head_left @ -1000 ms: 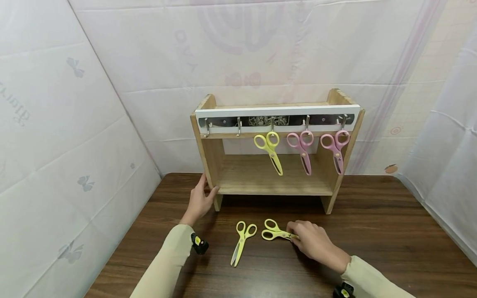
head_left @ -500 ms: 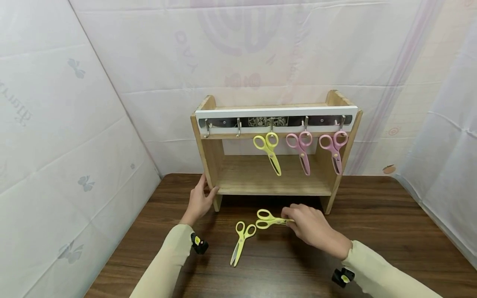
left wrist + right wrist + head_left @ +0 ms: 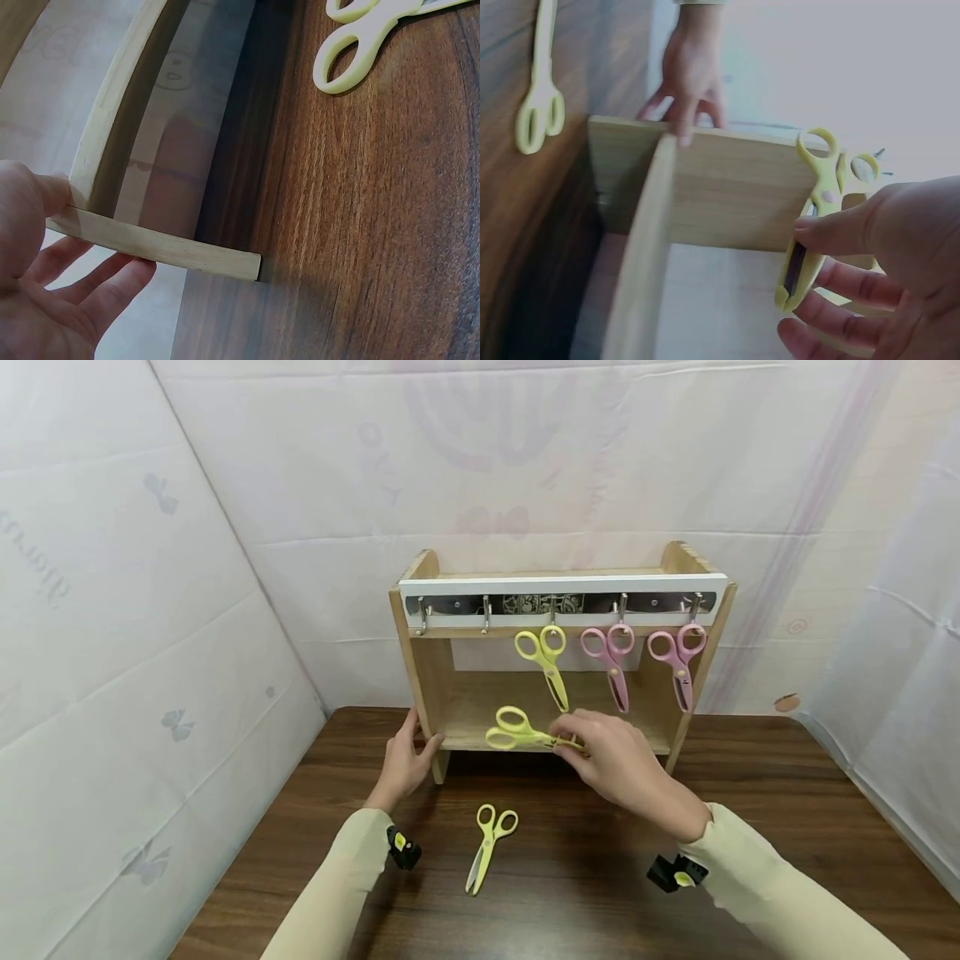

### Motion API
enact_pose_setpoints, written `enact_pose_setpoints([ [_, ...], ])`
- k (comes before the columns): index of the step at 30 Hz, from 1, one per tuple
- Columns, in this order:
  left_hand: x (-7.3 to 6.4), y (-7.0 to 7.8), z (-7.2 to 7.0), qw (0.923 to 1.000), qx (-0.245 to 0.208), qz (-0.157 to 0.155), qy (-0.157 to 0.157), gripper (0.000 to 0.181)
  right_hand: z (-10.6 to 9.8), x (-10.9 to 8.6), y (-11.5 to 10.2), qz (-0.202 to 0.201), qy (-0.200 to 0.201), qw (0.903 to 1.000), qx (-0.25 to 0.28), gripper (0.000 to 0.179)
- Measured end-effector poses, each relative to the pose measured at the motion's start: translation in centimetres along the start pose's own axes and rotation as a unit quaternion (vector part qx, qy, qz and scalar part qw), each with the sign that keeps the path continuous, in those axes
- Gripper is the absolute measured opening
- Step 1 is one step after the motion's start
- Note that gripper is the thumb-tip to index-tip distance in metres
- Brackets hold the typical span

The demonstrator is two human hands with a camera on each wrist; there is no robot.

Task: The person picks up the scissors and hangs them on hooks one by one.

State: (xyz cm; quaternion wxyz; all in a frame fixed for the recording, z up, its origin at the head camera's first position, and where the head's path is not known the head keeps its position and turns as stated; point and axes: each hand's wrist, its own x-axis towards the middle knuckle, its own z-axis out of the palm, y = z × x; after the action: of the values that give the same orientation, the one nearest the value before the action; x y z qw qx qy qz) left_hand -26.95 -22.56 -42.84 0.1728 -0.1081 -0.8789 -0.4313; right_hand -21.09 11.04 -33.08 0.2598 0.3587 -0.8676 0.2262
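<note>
Pale yellow-green sleeves (image 3: 324,878), blocky black wrist cameras (image 3: 406,857), lime-yellow markings (image 3: 683,879), bare fingers (image 3: 122,286)

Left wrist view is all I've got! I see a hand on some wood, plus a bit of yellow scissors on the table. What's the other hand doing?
Observer: The right hand is pinching another pair of yellow scissors.

Operator: Ooh! Is anything hanging up that I can't see?

Observer: Yes, a yellow pair and two pink pairs hang in a row.

Operator: Cool! Is there room for more?

Observer: Looks like it: two hooks at the left end hold nothing.
</note>
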Motion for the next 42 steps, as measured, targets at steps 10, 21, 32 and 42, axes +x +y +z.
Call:
enact_pose_setpoints([
  [10,0.2,0.4,0.0,1.0,0.003,-0.007,-0.003,0.062,-0.2,2.8,-0.8,-0.004,0.062,0.9963,0.059,0.015],
  [21,0.1,0.3,0.0,0.9999,0.007,-0.011,-0.002,0.061,0.6,4.6,-1.3,0.002,0.103,0.9877,0.118,0.014],
  [32,-0.1,0.4,-0.1,0.9997,0.001,-0.023,-0.008,0.062,1.3,5.9,-2.1,0.017,0.12,0.9841,0.129,0.015],
  [42,-0.1,0.3,0.0,0.9996,-0.006,-0.027,-0.008,0.064,1.6,6.3,-2.4,0.035,0.104,0.9841,0.139,0.012],
])
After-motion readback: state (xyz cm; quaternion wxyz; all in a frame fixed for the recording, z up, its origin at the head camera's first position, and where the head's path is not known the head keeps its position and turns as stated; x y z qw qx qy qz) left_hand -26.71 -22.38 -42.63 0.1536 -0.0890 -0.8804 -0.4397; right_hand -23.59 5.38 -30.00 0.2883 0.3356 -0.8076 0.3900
